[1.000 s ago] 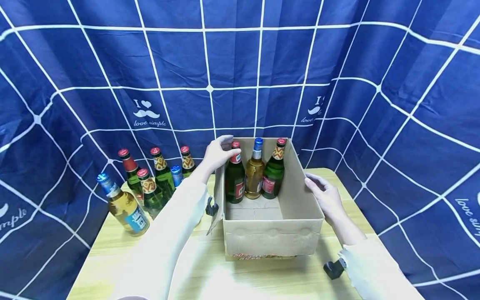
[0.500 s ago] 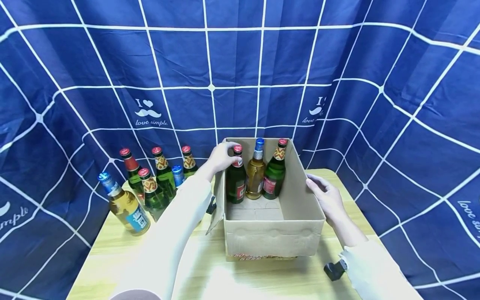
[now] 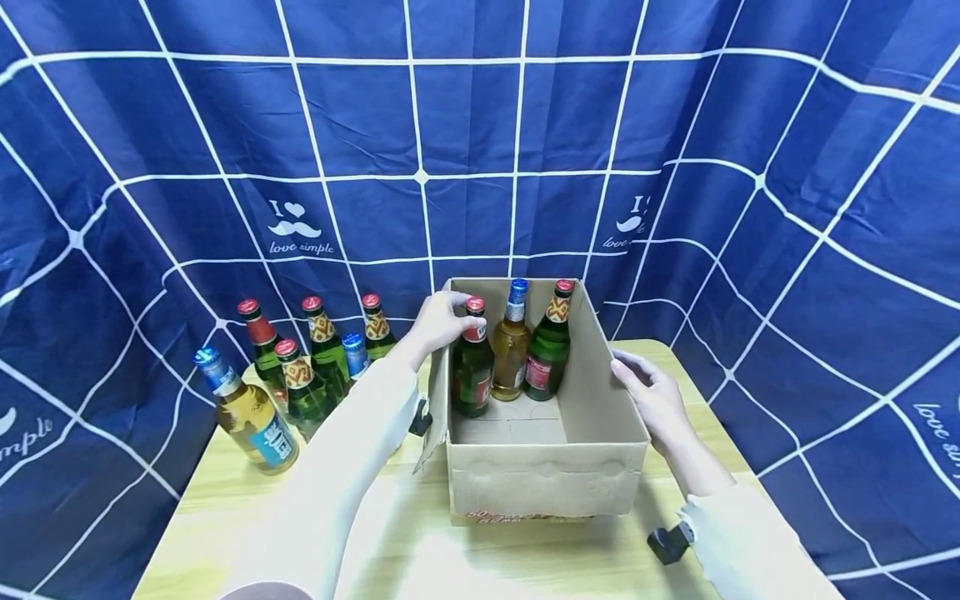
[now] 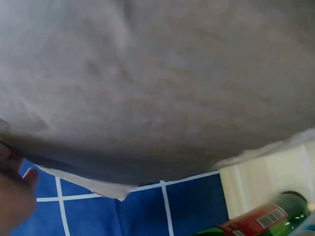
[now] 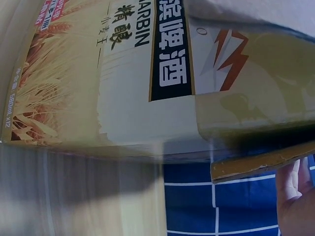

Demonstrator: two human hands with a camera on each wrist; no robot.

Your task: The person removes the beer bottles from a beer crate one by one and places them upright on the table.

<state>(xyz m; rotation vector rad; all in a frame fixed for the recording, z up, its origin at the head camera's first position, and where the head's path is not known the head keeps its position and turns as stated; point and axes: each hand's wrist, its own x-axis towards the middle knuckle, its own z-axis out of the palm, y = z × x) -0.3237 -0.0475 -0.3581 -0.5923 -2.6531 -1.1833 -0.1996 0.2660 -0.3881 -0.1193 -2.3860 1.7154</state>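
Note:
In the head view, my left hand pinches the neck of a green beer bottle with a red cap. That bottle stands inside an open cardboard box, by its left wall. Beside it in the box are a clear amber bottle with a blue cap and another green bottle with a red cap. My right hand holds the rim of the box's right wall, its thumb at the edge. In the left wrist view a box flap hides the held bottle. Printed cardboard fills much of the right wrist view.
Several bottles stand on the wooden table left of the box, including an amber bottle with a blue label; my left sleeve partly covers the group. A blue curtain with white lines hangs behind and around the table.
The held bottle has shifted slightly toward the front of the box, and my left hand has come down with it. My right hand stays at the right rim.

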